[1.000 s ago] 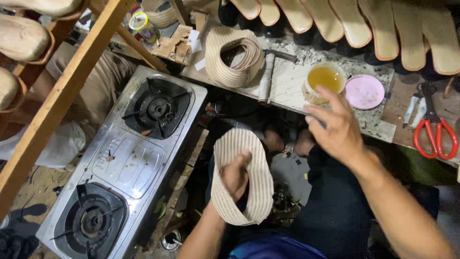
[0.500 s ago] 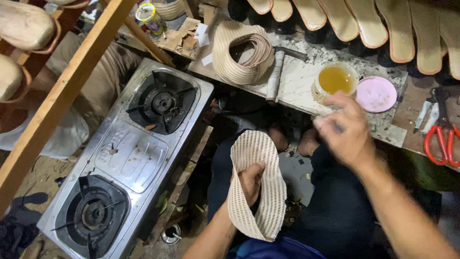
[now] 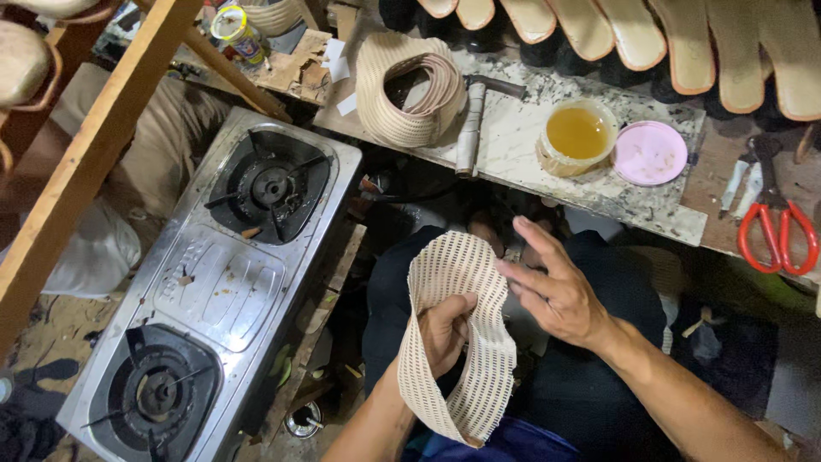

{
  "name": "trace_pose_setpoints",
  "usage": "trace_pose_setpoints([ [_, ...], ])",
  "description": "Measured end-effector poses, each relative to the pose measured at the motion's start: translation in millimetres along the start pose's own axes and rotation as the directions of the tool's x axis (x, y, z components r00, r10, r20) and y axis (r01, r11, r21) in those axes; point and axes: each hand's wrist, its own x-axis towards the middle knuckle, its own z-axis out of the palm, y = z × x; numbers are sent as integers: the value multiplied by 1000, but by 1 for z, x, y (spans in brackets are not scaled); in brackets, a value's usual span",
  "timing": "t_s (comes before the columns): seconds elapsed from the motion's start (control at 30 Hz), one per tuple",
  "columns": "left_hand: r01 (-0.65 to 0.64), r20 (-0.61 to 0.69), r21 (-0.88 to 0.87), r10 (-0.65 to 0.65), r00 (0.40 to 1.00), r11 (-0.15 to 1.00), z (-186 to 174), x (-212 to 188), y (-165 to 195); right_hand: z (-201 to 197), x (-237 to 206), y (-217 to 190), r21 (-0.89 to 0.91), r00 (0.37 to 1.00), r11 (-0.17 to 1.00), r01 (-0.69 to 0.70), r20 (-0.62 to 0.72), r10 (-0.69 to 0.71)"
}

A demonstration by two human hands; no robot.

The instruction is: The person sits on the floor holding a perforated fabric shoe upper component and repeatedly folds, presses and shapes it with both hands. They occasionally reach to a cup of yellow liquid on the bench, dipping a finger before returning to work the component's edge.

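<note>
My left hand [image 3: 443,329] grips a beige woven mesh shoe piece [image 3: 457,338], looped around the hand over my lap. My right hand [image 3: 554,287] hovers open just right of the piece, fingers spread and touching its upper edge. An open tub of amber glue [image 3: 578,134] stands on the speckled workbench [image 3: 513,154] above, with its pink lid [image 3: 649,152] beside it.
A two-burner steel gas stove [image 3: 218,282] lies at the left. On the bench are a coil of beige strips [image 3: 402,90], a hammer [image 3: 473,120] and red-handled scissors [image 3: 776,231]. Shoe soles [image 3: 650,38] line the top edge. A wooden beam [image 3: 94,145] crosses the left.
My right hand came back from the glue tub down to the mesh piece. The left hand has turned the piece and raised it slightly.
</note>
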Motion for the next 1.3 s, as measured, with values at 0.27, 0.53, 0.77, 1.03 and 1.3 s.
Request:
trace_pose_setpoints([
  [0.27,-58,59,96,53,997,994,-13,5,-1,-4,-6,-8,-165,995,982,89,-29,-95],
  [0.53,-244,-81,84,251,965,966,0,8,-4,2,-2,-38,281,983,942,-181,25,181],
  [0.77,-63,15,302,61,998,951,-16,14,-3,-28,40,-4,-230,984,961,-154,52,170],
  [1.03,-5,-18,207,9,1000,978,-32,19,-7,-74,90,98,-669,992,732,-128,-96,86],
  [1.3,-4,43,229,-5,999,973,-29,21,2,-52,36,53,-219,965,940,-260,-91,246],
])
